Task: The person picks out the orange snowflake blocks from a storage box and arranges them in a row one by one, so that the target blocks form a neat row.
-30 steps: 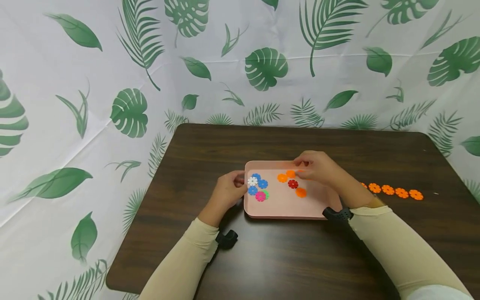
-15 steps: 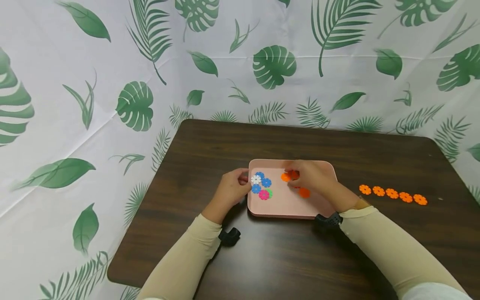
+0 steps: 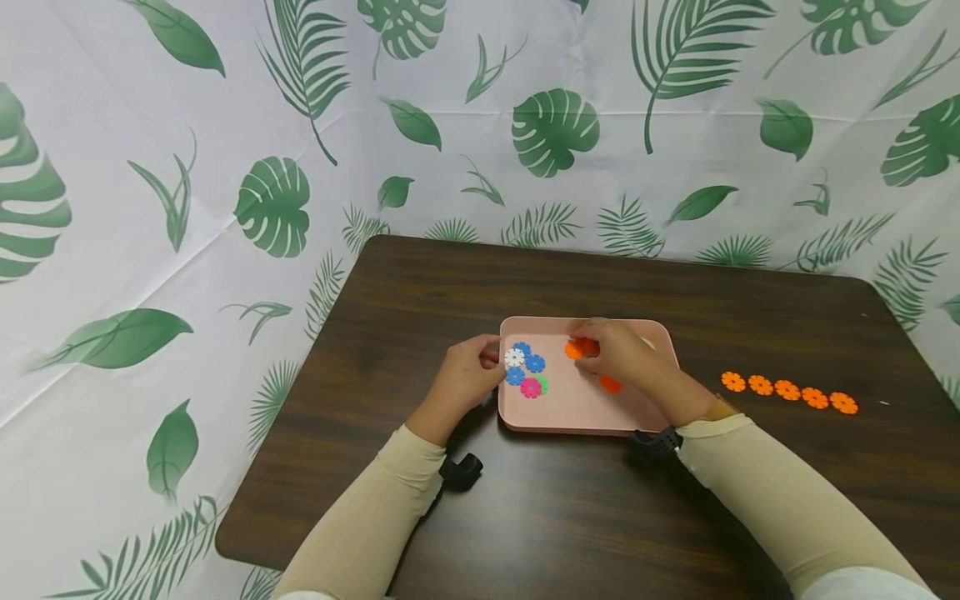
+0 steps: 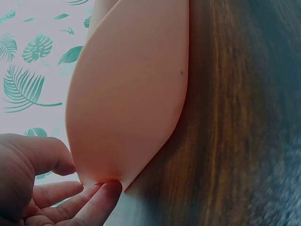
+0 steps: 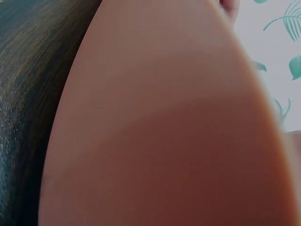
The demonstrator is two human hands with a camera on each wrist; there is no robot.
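The pink tray (image 3: 570, 417) lies on the table with flower-shaped discs in it. My left hand (image 3: 462, 382) grips its left edge; in the left wrist view the thumb and fingers (image 4: 106, 193) are on both sides of the tray wall (image 4: 127, 94). Over the tray, my right hand (image 3: 630, 362) has thumb and fingers spread around orange discs (image 3: 574, 350). Another orange disc (image 3: 611, 384) lies below that hand. Blue (image 3: 535, 363), white (image 3: 514, 357), pink (image 3: 531, 387) and green discs sit at the tray's left. The tray wall (image 5: 150, 117) fills the right wrist view, hiding the right fingertips.
Several orange discs (image 3: 787, 390) form a row on the dark wooden table (image 3: 450, 283), right of the tray. A leaf-patterned cloth (image 3: 450, 150) hangs behind and to the left of the table.
My right hand has moved left and down from the tray's back edge to the orange and red discs, covering the red one. My left hand stays on the tray. The head view has shifted slightly.
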